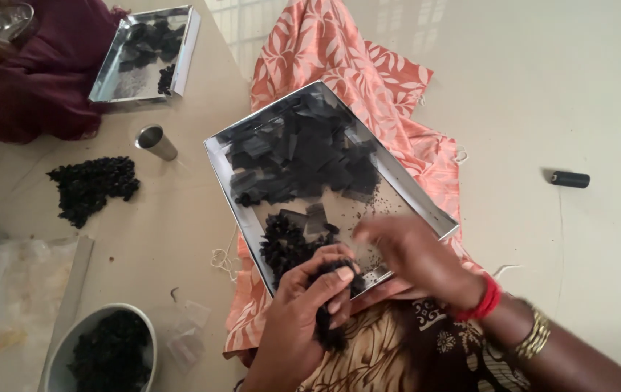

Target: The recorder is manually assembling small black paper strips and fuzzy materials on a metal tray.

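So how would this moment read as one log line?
left hand: grips black frilly strand | right hand: blurred over shiny rectangular metal tray | tray: black fabric squares

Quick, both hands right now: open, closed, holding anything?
Left hand: closed on a black beaded string.
Right hand: blurred over the steel tray; cannot tell whether its fingers grip anything.

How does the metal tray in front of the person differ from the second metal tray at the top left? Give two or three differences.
The near tray lies on an orange patterned cloth; the far tray lies on the bare floor. The near tray looks larger in the picture and holds more black pieces. The right hand reaches over the near tray; no hand is at the far one. Both are shiny, rectangular and hold black pieces.
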